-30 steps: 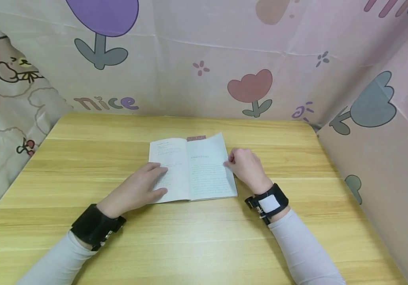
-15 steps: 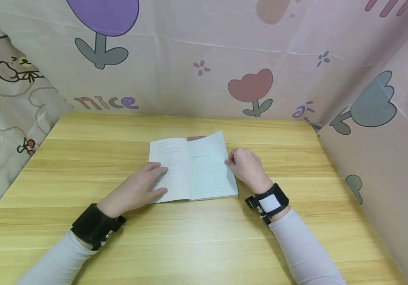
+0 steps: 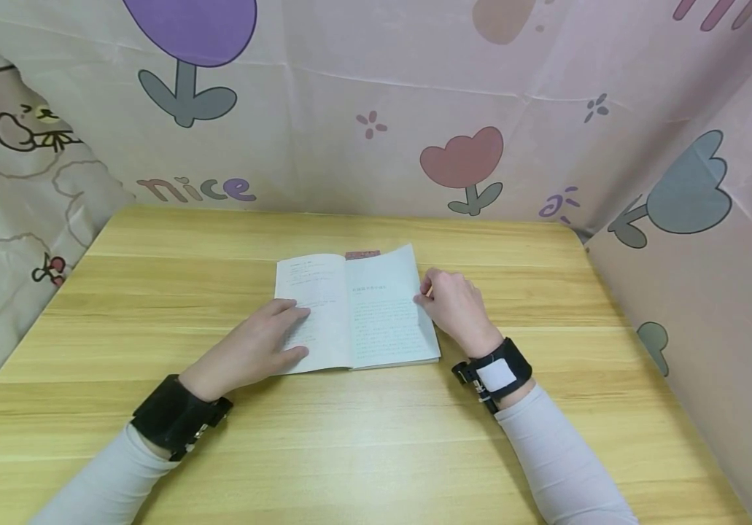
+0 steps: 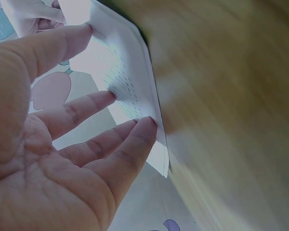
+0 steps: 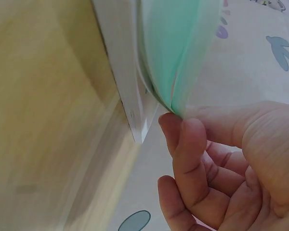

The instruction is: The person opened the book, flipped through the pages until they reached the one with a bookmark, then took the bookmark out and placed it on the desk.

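An open book point(image 3: 381, 321) lies on the wooden table, its left page white and its right page pale green with printed text. My left hand point(image 3: 260, 346) rests on the left page with its fingers spread; in the left wrist view the fingertips point(image 4: 145, 126) touch the paper. At the book's right edge my right hand point(image 3: 457, 310) pinches the side of the green page point(image 5: 176, 53) between thumb and curled fingers. That page bends up from the stack of pages under it in the right wrist view. A small reddish-brown strip point(image 3: 362, 255) sticks out above the book's top edge.
The wooden table point(image 3: 349, 452) spreads around the book on all sides. A pale cloth point(image 3: 316, 131) with printed flowers hangs behind the table, and more cloth stands at its left and right. Each wrist wears a black strap point(image 3: 507, 368).
The green page's upper right corner shifts very slightly as my right hand keeps its pinch, its upper fingers rising a little. My left hand stays in place.
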The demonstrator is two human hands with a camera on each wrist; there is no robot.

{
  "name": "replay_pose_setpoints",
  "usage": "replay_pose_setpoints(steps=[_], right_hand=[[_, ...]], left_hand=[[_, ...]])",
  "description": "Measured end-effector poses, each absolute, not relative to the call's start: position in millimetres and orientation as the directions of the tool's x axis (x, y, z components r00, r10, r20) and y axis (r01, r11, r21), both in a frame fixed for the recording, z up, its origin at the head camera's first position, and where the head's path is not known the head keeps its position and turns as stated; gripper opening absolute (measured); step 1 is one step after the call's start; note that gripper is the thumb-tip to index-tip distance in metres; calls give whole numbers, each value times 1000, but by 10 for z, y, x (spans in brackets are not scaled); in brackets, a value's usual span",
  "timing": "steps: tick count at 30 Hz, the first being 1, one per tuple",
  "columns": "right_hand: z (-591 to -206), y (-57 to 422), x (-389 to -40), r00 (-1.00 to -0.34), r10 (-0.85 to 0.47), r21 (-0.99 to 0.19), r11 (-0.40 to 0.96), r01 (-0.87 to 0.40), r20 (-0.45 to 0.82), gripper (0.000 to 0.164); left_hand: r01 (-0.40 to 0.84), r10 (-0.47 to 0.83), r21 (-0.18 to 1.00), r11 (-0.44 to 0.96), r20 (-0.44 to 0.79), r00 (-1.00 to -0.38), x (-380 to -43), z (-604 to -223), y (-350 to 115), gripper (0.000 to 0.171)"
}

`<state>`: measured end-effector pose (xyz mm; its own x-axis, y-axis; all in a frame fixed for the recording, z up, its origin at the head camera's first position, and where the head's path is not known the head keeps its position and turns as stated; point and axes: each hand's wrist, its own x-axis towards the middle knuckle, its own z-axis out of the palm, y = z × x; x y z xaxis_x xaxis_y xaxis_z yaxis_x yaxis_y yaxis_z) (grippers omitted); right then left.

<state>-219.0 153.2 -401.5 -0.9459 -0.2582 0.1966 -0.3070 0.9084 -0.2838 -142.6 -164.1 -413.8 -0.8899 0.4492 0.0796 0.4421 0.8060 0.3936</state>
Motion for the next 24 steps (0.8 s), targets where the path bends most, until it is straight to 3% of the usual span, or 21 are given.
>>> replay_pose_setpoints(steps=[11,24], right_hand=[[-4034,1559,-2196,-947,-287,-276,908,-316,141,21],[-3912,1548,-2165,-930,-315,-304,882,-361,190,28]], left_hand=[[438,446,395,808,75,-892,-1421,-4139,-1643,66],[439,450,403,803,74,-890,-1417,-4122,-1647,66]])
